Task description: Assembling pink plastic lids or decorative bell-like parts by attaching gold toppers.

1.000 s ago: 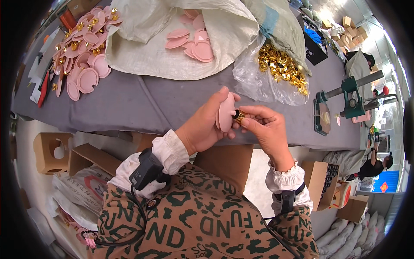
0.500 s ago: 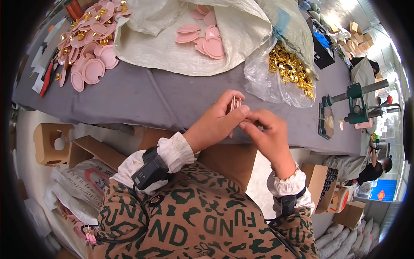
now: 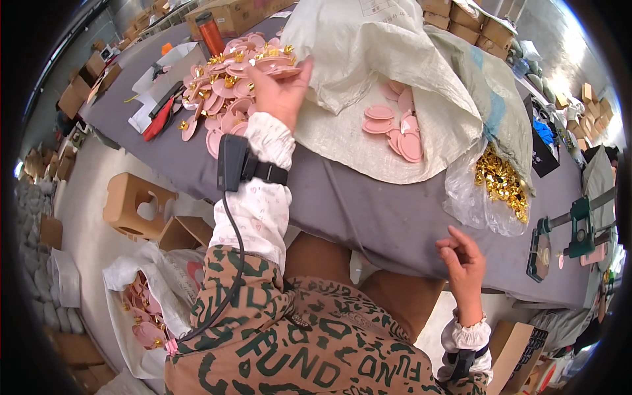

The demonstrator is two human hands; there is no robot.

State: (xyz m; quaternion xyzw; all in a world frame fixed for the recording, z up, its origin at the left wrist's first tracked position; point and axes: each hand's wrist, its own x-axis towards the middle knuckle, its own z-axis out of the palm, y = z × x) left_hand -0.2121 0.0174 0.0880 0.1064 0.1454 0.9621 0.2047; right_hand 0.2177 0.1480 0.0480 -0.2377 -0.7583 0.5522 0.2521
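My left hand [image 3: 280, 95] is at the far left of the table, its thumb and fingers around a few pink discs [image 3: 280, 68] with gold pieces on them. These lie right at a heap of pink discs [image 3: 217, 99], many with gold clips attached. The hand hides part of the heap, and whether it bears the discs' full weight is hard to see. Off at the right, my right hand [image 3: 465, 263] hovers by the table's near edge with loosely bent fingers apart, nothing visible in them.
A white woven sack [image 3: 368, 158] lies open with plain pink discs [image 3: 408, 141] inside. Beside it is a clear bag of gold clips [image 3: 503, 184]. A green hand press [image 3: 579, 227] stands at the right. Red-handled pliers [image 3: 160, 118] and an orange cylinder [image 3: 210, 34] are near the heap.
Both hands were together over the near table edge, the left holding pink discs. The left has moved far left to the heap; the right has drawn away rightward. The view has shifted left.
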